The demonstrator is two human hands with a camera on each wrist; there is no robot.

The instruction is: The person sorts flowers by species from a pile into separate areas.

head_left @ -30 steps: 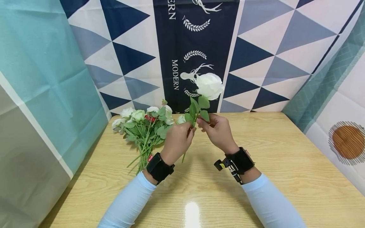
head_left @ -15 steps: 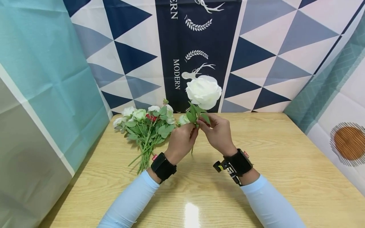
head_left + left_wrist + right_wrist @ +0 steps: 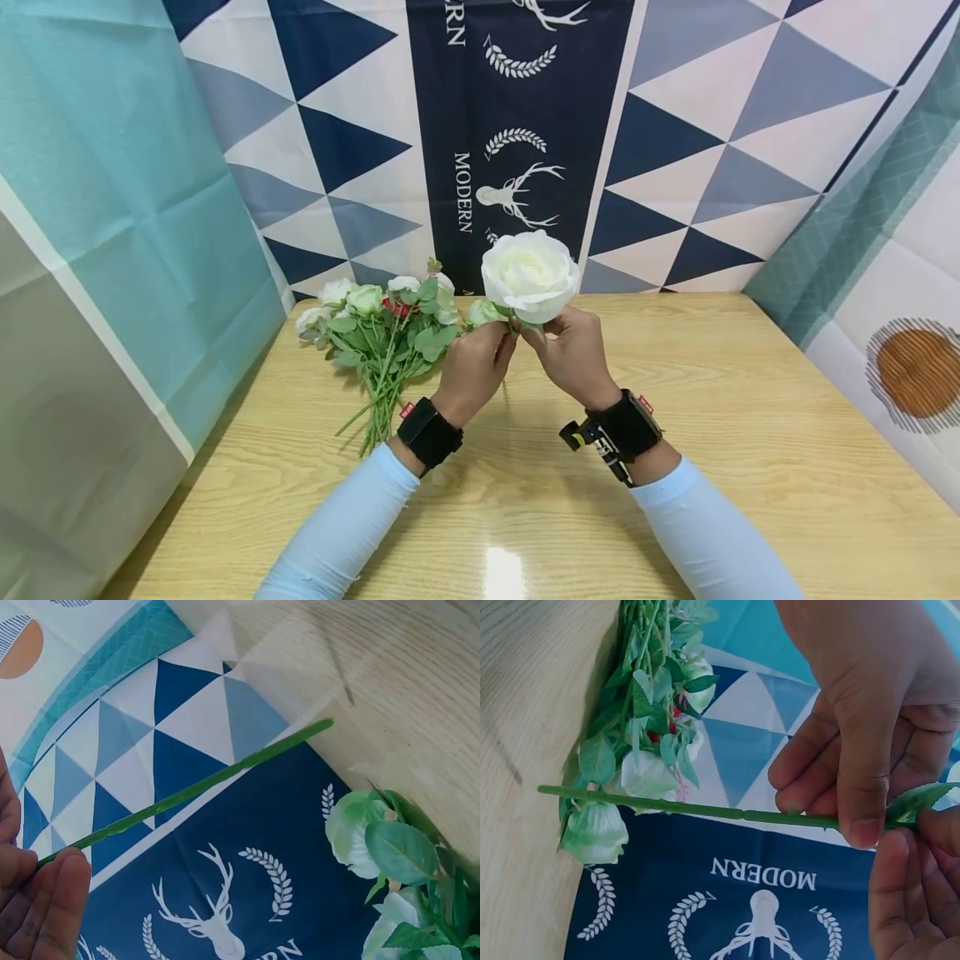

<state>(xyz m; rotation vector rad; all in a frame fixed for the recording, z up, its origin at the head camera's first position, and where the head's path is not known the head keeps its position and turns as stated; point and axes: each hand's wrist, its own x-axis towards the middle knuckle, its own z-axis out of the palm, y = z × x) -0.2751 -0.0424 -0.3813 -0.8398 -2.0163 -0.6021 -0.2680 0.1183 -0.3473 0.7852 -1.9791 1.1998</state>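
White rose (image 3: 530, 275): one; held in the air above the table (image 3: 750, 433), between both hands, bloom uppermost and facing the head camera.
Stem (image 3: 667, 804): one; green, its lower end free and apart from the table.
Leaf (image 3: 924, 798): one seen beside the fingertips in the right wrist view; others lay partly hidden under the bloom.
Left hand (image 3: 474, 367): one; thumb and fingers pinched the stem below the bloom.
Right hand (image 3: 576, 354): one; thumb and finger pinched the stem at the leaf, just beside the left hand; its fingertips were partly covered by the bloom in the head view.
Flower pile (image 3: 386, 346): one, on the table to the left; at least five pale blooms and one red bloom (image 3: 396, 307); stems overlapped, so their exact number could not be counted.
Pale green bloom (image 3: 482, 312): one, behind the left hand; its connection to the pile could not be determined.
Wrist straps (image 3: 431, 434): two, black, one per wrist.
Sleeves (image 3: 341, 529): two, light blue.
Backdrop (image 3: 675, 162): one, patterned with triangles, with one dark central panel.
Side cloths (image 3: 127, 167): two, one at each side.
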